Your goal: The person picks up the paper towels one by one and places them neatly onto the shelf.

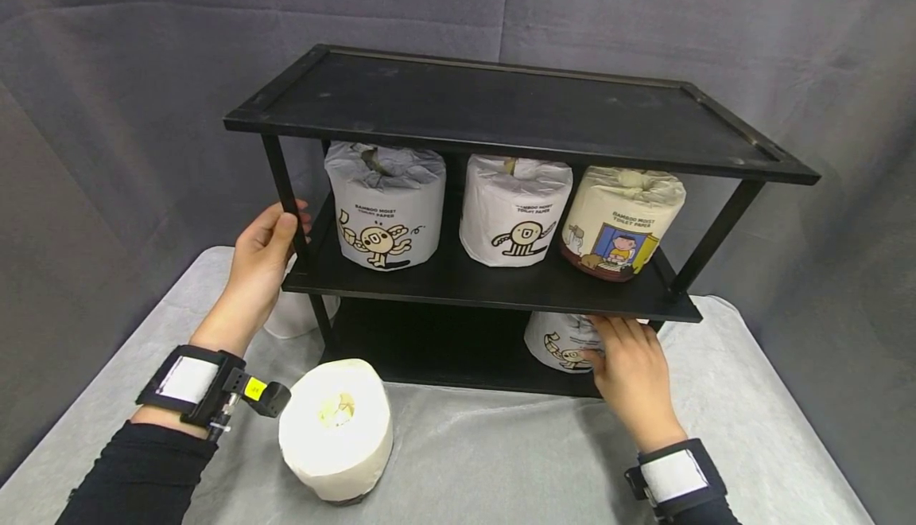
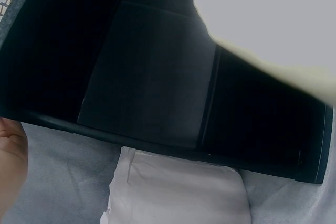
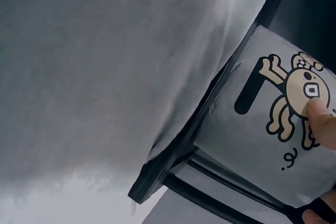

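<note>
Your right hand [image 1: 633,370] grips the lower roll [image 1: 561,342] | roll upright, just leftward | your left hand [image 1: 263,250], farther off, pinches the rack post [image 1: 278,175]

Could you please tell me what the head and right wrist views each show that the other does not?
Only head: the left hand gripping a slim black post, and a white cylindrical roll standing in front.

Only right wrist: the lower front corner of the black rectangular tiered shelf, hidden by the right hand in the head view.

Both: the shelf, pale grey cloth, and that hand holding a white cartoon-printed wrapped roll.
</note>
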Action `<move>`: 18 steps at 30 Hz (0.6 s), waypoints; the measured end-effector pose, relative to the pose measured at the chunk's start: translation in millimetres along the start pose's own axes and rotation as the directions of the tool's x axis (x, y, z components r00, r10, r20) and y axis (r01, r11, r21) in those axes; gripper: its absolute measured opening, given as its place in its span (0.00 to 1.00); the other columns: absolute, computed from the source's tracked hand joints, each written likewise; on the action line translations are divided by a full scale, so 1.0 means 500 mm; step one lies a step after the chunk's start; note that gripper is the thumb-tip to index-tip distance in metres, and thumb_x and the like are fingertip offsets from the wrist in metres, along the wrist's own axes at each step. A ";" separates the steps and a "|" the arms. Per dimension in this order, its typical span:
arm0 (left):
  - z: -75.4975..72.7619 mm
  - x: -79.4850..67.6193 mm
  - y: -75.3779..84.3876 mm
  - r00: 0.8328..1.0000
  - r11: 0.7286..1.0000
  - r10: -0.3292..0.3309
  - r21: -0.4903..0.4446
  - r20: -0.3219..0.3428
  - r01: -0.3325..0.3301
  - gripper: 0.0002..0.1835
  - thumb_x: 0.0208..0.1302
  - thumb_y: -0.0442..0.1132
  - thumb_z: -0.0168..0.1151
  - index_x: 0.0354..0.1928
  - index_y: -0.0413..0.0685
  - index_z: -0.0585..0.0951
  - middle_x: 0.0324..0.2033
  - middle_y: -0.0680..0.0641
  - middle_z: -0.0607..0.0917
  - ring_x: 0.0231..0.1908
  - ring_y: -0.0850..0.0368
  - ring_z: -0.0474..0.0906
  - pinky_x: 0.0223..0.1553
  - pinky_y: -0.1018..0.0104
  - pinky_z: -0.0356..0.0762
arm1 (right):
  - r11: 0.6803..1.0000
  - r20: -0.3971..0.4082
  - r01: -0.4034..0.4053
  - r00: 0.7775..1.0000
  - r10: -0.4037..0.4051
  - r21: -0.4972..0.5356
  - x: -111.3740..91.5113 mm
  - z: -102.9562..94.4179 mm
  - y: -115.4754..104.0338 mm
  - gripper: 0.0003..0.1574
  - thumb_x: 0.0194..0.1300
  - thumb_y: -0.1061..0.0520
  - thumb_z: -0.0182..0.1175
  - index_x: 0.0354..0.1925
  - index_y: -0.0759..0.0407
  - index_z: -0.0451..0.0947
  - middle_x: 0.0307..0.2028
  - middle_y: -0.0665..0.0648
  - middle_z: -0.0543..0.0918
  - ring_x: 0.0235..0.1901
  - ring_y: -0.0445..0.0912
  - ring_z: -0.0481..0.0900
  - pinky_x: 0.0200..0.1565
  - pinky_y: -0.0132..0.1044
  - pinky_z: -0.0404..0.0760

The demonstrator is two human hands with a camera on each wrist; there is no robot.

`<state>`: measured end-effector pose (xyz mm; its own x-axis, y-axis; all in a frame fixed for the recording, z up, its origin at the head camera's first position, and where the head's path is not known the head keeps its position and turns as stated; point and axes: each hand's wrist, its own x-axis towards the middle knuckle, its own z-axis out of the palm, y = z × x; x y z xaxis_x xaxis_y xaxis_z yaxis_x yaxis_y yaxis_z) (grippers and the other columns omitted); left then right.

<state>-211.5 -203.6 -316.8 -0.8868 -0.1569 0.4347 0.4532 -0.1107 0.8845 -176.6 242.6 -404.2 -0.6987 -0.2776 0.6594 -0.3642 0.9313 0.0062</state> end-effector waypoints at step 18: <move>-0.001 -0.001 0.001 1.000 1.000 -0.008 0.005 0.000 0.008 0.08 0.64 0.46 0.53 0.42 0.58 0.79 0.36 0.58 0.79 0.42 0.60 0.73 0.46 0.81 0.72 | 0.998 -0.023 -0.064 0.998 0.064 -0.025 0.002 0.005 -0.019 0.33 0.42 0.56 0.72 0.49 0.62 0.77 0.45 0.66 0.83 0.48 0.60 0.74 0.46 0.62 0.73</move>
<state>-211.1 -204.3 -316.8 -0.8902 -0.1560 0.4279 0.4460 -0.1075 0.8886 -175.3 232.9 -405.5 -0.7063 -0.2123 0.6753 -0.3030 0.9528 -0.0174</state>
